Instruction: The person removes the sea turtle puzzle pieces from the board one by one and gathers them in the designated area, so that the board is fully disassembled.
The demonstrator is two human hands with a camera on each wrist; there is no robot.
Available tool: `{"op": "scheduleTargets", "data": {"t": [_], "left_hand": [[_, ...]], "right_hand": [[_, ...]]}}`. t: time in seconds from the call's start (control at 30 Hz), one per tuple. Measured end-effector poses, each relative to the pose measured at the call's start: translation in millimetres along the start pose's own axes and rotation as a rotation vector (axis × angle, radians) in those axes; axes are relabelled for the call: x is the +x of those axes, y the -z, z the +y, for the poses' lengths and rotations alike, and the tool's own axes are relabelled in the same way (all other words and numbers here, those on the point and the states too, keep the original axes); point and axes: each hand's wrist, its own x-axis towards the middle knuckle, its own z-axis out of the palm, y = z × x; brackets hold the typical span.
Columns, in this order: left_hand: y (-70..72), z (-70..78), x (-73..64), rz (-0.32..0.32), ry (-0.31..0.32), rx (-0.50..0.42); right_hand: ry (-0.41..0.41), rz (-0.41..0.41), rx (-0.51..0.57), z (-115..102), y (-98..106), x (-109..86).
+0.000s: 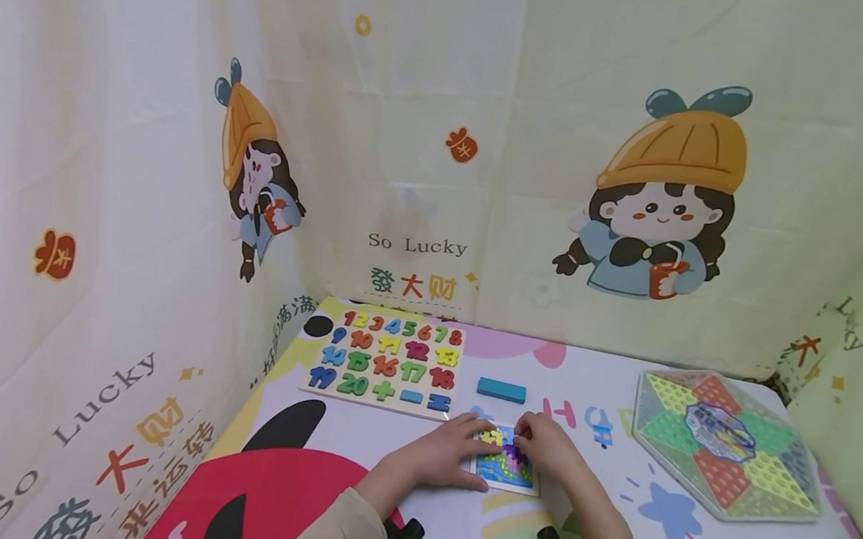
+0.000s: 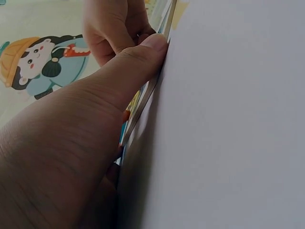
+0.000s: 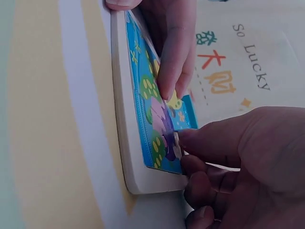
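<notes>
A small picture puzzle (image 1: pixel 507 478) with a blue, green and purple design lies in a pale board on the table. My left hand (image 1: pixel 443 454) stretches over its left side. In the right wrist view, the left fingers (image 3: pixel 172 71) touch the picture and the left thumb (image 3: pixel 123 4) rests at the board's edge. My right hand (image 1: pixel 545 446) is at the puzzle's right side. Its thumb and forefinger pinch a small puzzle piece (image 3: pixel 177 144) against the purple part of the picture; the fingertips partly hide this piece.
Behind the left hand lies a wooden number board (image 1: pixel 396 352) with colourful numerals. A teal block (image 1: pixel 501 390) sits beyond the puzzle. To the right is a hexagonal Chinese checkers board (image 1: pixel 727 445). Printed curtains (image 1: pixel 423 177) rise behind and beside the table.
</notes>
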Motion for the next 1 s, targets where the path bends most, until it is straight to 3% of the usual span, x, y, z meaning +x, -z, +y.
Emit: {"op": "scheduleTargets", "data": {"t": [0.37,1.0], "left_hand": [[-0.2,-0.7,0.1,0.003,-0.002,0.013],[1.0,0.2,1.8,-0.004,0.005,0.015]], "right_hand": [[-0.032,0.021,0.048,-1,1,-2.0],[0.004,0.055,0.159,14,-2,3.8]]}}
